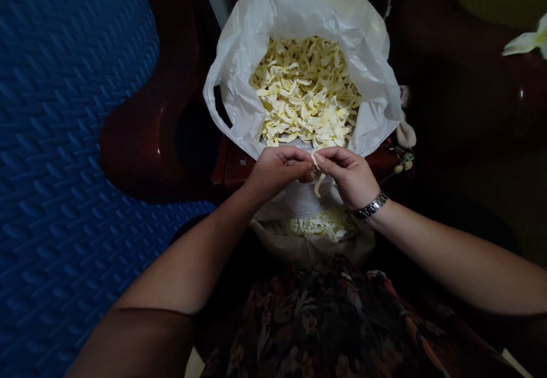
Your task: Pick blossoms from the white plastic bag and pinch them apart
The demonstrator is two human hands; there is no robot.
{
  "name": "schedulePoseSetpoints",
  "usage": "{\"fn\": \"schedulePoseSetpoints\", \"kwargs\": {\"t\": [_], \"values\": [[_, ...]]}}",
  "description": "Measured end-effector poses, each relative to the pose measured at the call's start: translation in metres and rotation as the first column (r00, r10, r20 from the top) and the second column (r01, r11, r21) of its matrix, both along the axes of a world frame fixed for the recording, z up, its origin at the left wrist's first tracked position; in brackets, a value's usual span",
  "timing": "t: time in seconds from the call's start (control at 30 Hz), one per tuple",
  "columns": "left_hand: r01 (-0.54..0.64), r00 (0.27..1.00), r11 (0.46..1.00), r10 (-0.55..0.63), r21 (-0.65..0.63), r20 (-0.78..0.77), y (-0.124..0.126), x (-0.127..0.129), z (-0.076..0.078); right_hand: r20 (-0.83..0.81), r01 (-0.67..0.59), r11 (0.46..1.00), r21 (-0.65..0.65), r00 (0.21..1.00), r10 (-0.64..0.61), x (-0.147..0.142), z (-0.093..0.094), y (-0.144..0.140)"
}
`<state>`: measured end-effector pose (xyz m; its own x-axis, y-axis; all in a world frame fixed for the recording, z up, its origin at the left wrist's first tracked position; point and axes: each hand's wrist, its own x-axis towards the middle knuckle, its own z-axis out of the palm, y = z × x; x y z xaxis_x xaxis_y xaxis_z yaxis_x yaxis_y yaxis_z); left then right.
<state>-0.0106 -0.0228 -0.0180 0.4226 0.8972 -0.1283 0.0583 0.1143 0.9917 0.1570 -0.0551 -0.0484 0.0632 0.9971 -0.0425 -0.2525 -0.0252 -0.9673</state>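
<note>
My left hand [280, 170] and my right hand [350, 175] meet at the front edge of the big white plastic bag, both with pinched fingers. Between the fingertips is a small pale flower [317, 159], partly hidden by them, with a cream petal [318, 186] hanging below. Just beyond my hands, the open white plastic bag [239, 64] holds a heap of cream-yellow flowers [305, 96]. Beneath them, a second pale bag [294, 247] near my lap contains small whitish pieces [322, 225], too dim to tell exactly.
A dark red glossy piece of furniture [137, 138] curves along the left. Blue textured flooring [64, 184] lies beyond it. At far right is a pale flower [527, 41], cut by the frame edge. Small trinkets [404, 164] hang right of the large bag.
</note>
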Motion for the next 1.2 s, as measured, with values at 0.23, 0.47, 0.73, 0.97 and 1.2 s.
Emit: {"fn": "schedulePoseSetpoints", "kwargs": {"t": [0.23, 0.47, 0.73, 0.97, 1.2], "values": [[0.006, 1.0, 1.0, -0.006, 0.001, 0.006, 0.0001, 0.0002, 0.0007, 0.008, -0.01, 1.0, 0.001, 1.0, 0.01, 0.0003, -0.0013, -0.0003], [-0.001, 1.0, 1.0, 0.001, -0.004, 0.001, -0.0003, 0.0003, 0.0019, 0.003, -0.024, 1.0, -0.012, 1.0, 0.025, 0.0004, -0.001, 0.0001], [-0.022, 1.0, 1.0, 0.022, -0.011, -0.016, -0.0004, 0.0016, 0.002, 0.025, -0.004, 1.0, -0.014, 1.0, 0.004, -0.0002, -0.0012, 0.0001], [-0.07, 0.996, 0.998, 0.07, 0.005, -0.053, 0.0, 0.0028, 0.003, 0.136, -0.001, 0.999, 0.046, 0.991, -0.006, -0.0026, 0.0012, -0.0045], [-0.083, 0.994, 0.997, 0.083, 0.0, -0.073, -0.0022, 0.0039, 0.0025, 0.158, -0.014, 0.999, 0.051, 0.987, 0.006, -0.003, -0.0022, -0.0043]]}}
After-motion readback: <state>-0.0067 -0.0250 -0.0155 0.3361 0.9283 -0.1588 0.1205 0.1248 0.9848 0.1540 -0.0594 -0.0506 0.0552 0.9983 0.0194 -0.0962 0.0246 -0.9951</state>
